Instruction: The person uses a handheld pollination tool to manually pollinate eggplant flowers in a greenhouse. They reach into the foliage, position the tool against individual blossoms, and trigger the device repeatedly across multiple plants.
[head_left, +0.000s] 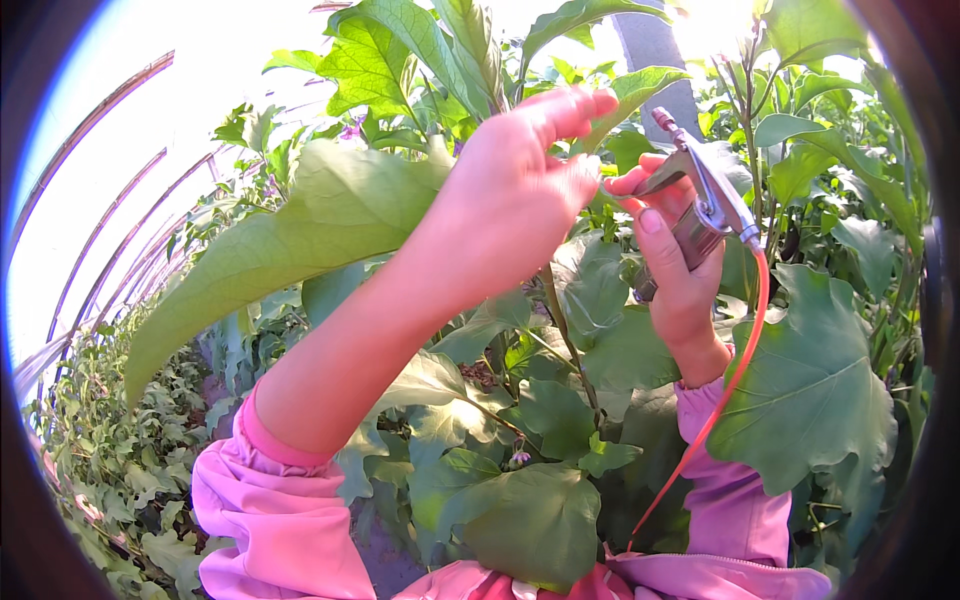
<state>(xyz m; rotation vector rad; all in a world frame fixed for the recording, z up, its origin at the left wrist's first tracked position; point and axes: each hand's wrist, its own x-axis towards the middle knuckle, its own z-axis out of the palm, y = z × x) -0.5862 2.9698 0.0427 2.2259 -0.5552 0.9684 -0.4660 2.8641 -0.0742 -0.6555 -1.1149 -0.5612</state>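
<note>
My right hand (679, 232) grips a metal hand-held sprayer (701, 217) with a trigger, a nozzle pointing up and a body resting in the palm. From its lower end an orange-red hose (739, 375) runs down to my waist. My left hand (540, 150) is raised beside the sprayer among the upper leaves, fingers pointing right and partly bent; it is slightly blurred, and whether anything is between the fingertips does not show. A large eggplant leaf (300, 232) stretches behind and left of my left forearm.
Leafy eggplant plants surround me, with a broad leaf (810, 375) at the right and a small purple flower (519, 456) low in the middle. A grey post (652, 60) stands behind the plants. Curved greenhouse ribs (97, 112) rise at the left above more low foliage.
</note>
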